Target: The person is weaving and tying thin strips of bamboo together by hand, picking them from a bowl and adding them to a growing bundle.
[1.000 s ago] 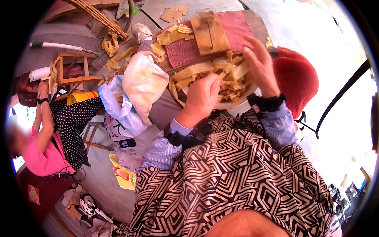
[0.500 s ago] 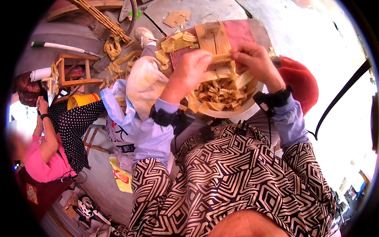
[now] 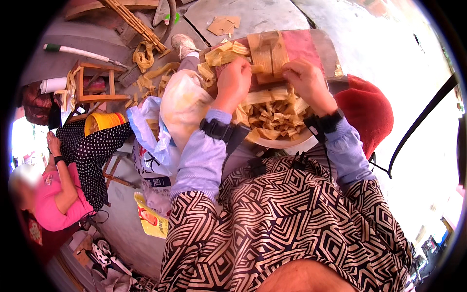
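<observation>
Both my hands are raised over the near edge of a cloth-covered board. My left hand (image 3: 234, 83) is closed, its fingertips at the end of a dry, pale yellow strip (image 3: 257, 69). My right hand (image 3: 307, 82) is pinched just right of a wide yellow panel (image 3: 267, 51) with a dark slit. What lies between its fingertips is too small to make out. Below my hands a white bowl (image 3: 277, 143) holds many short folded yellow pieces (image 3: 275, 117), with longer strips across its far rim. More loose yellow strips (image 3: 224, 53) lie left of the panel.
A red rounded cushion (image 3: 367, 109) is right of the bowl. On the left are a plastic bag (image 3: 151, 124), a small wooden stool (image 3: 95, 97), a broom (image 3: 85, 54) and bamboo poles (image 3: 134, 22). A seated person in pink (image 3: 61, 194) has a yellow tub (image 3: 102, 124).
My hands have moved slightly apart and the left one has shifted away from the bowl's middle. The yellow strip stretched between them no longer shows whole.
</observation>
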`<act>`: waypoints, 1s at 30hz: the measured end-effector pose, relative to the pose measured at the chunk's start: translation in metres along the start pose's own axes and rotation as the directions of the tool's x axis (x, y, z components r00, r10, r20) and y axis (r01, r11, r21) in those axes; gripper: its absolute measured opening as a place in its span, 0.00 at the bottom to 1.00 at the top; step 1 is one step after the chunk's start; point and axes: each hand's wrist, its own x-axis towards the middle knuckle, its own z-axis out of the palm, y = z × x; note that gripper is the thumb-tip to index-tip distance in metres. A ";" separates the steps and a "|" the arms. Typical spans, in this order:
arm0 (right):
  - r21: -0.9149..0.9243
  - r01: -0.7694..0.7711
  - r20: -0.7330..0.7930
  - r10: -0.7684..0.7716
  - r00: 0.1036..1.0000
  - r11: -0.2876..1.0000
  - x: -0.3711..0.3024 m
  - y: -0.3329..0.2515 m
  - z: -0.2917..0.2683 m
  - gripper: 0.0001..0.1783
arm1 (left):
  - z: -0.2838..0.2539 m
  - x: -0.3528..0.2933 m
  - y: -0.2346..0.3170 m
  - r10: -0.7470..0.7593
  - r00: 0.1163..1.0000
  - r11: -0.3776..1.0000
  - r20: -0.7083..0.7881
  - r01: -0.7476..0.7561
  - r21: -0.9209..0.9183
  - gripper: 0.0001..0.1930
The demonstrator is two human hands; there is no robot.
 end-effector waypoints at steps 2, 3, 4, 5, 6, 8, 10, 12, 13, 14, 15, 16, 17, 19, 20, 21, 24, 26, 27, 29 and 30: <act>-0.040 0.122 -0.018 -0.122 0.992 0.992 -0.006 -0.012 -0.003 0.11 | -0.001 -0.016 0.001 -0.019 0.998 0.989 0.066 0.028 -0.143 0.08; -0.118 0.243 -0.088 -0.254 0.963 0.963 -0.005 -0.017 0.000 0.12 | 0.004 -0.024 0.001 -0.044 0.992 0.966 0.117 0.073 -0.248 0.08; -0.208 0.345 -0.149 -0.378 0.914 0.915 -0.005 -0.022 0.001 0.14 | 0.010 -0.032 0.004 -0.060 0.982 0.929 0.179 0.120 -0.350 0.08; -0.198 0.412 -0.199 -0.448 0.872 0.890 -0.002 -0.031 0.007 0.11 | 0.011 -0.037 0.022 -0.069 0.978 0.921 0.197 0.138 -0.364 0.08; -0.177 0.282 -0.131 -0.306 0.943 0.943 -0.007 -0.029 0.011 0.09 | 0.023 -0.045 0.029 -0.074 0.982 0.852 0.175 0.153 -0.500 0.09; -0.148 0.038 0.028 -0.034 0.999 0.988 -0.018 -0.026 0.022 0.08 | 0.021 -0.064 0.055 -0.169 0.907 0.419 0.386 0.421 -0.804 0.09; -0.035 -0.011 -0.094 0.007 0.996 0.999 -0.023 -0.008 0.016 0.07 | 0.008 -0.079 0.069 -0.177 0.726 0.201 0.665 0.688 -0.697 0.04; 0.314 -0.187 -0.063 0.217 0.974 0.931 -0.030 0.025 0.005 0.06 | -0.005 -0.092 0.062 -0.015 0.653 0.303 0.757 0.725 -0.619 0.12; -0.050 -0.097 -0.053 0.094 0.994 0.994 -0.022 -0.009 -0.011 0.08 | -0.014 -0.091 0.058 -0.032 0.694 0.432 0.719 0.659 -0.616 0.13; -0.207 0.012 0.044 -0.003 0.999 0.978 -0.029 0.000 -0.014 0.11 | -0.011 -0.086 0.056 0.011 0.830 0.573 0.558 0.452 -0.684 0.11; -0.069 0.008 0.118 0.000 0.993 0.998 -0.039 -0.002 -0.008 0.13 | -0.013 -0.076 0.048 0.021 0.859 0.608 0.512 0.396 -0.688 0.11; 0.014 0.033 0.217 -0.035 0.976 0.999 -0.050 -0.016 -0.005 0.12 | -0.017 -0.067 0.044 0.028 0.885 0.641 0.464 0.340 -0.688 0.12; -0.023 -0.196 0.448 0.186 0.875 0.980 -0.060 -0.034 -0.005 0.08 | -0.018 -0.060 0.044 0.047 0.929 0.804 0.367 0.183 -0.565 0.13; 0.418 -0.577 0.589 0.275 0.760 0.702 -0.072 -0.071 -0.009 0.08 | 0.010 -0.059 0.041 0.089 0.943 0.807 0.321 0.121 -0.578 0.14; 0.648 -0.614 0.579 0.233 0.781 0.451 -0.073 -0.070 -0.011 0.08 | 0.029 -0.066 0.032 0.106 0.926 0.646 0.362 0.213 -0.733 0.14; 0.744 -0.527 0.466 0.245 0.850 0.411 -0.066 -0.075 -0.015 0.10 | 0.023 -0.072 0.041 0.127 0.929 0.624 0.347 0.197 -0.756 0.13; 0.280 -0.070 -0.202 0.131 0.971 0.957 -0.044 -0.068 -0.019 0.12 | -0.001 -0.093 0.104 0.320 0.927 0.613 0.198 -0.043 -0.789 0.20; 0.014 -0.161 -0.233 0.160 0.959 0.987 -0.042 -0.056 -0.015 0.08 | 0.026 -0.090 0.086 0.376 0.920 0.501 0.107 -0.105 -0.859 0.22; -0.083 -0.206 -0.192 0.187 0.963 0.975 -0.037 -0.066 -0.016 0.12 | 0.030 -0.090 0.084 0.317 0.933 0.475 0.167 -0.004 -0.880 0.21; -0.053 -0.138 -0.156 0.128 0.979 0.989 -0.040 -0.066 -0.016 0.15 | 0.013 -0.087 0.087 0.190 0.917 0.383 0.351 0.260 -0.886 0.19; -0.068 -0.172 -0.111 0.164 0.980 0.983 -0.040 -0.069 -0.019 0.15 | -0.002 -0.085 0.094 0.110 0.875 0.360 0.472 0.407 -0.839 0.18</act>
